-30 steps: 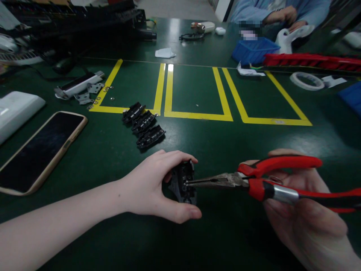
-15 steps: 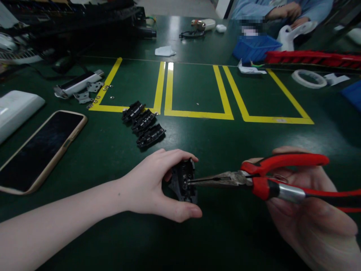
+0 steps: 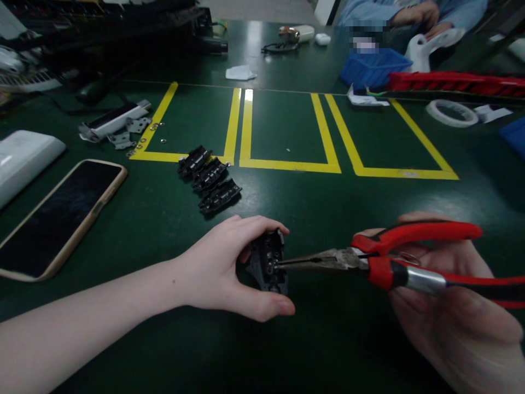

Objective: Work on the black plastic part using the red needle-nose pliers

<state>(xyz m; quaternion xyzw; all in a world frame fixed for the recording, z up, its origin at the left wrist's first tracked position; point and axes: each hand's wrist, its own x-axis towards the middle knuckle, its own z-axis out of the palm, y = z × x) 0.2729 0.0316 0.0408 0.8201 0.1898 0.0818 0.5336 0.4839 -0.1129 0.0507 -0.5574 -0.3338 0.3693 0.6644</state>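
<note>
Between the thumb and fingers of my left hand [image 3: 233, 268] is a black plastic housing piece [image 3: 268, 262], its hollow side facing right. My right hand [image 3: 455, 295] grips red-handled needle-nose pliers [image 3: 381, 262], which point left. The tips of the pliers reach into the hollow of the piece, at a small metallic spot; whether they pinch anything there I cannot tell. Beyond my left hand lie three similar black shells [image 3: 219, 196] in a slanting row, hollow sides up.
A phone [image 3: 61, 219] and a white casing [image 3: 27, 158] lie at left, near metal brackets [image 3: 121, 141] and small rings. Yellow tape [image 3: 289, 166] marks the green table. Farther back are a blue bin [image 3: 373, 68], a tape roll [image 3: 451, 113] and a person's hands [image 3: 422, 15].
Almost nothing differs. The view has shifted very slightly, while both hands, the black piece and the pliers keep the same arrangement.
</note>
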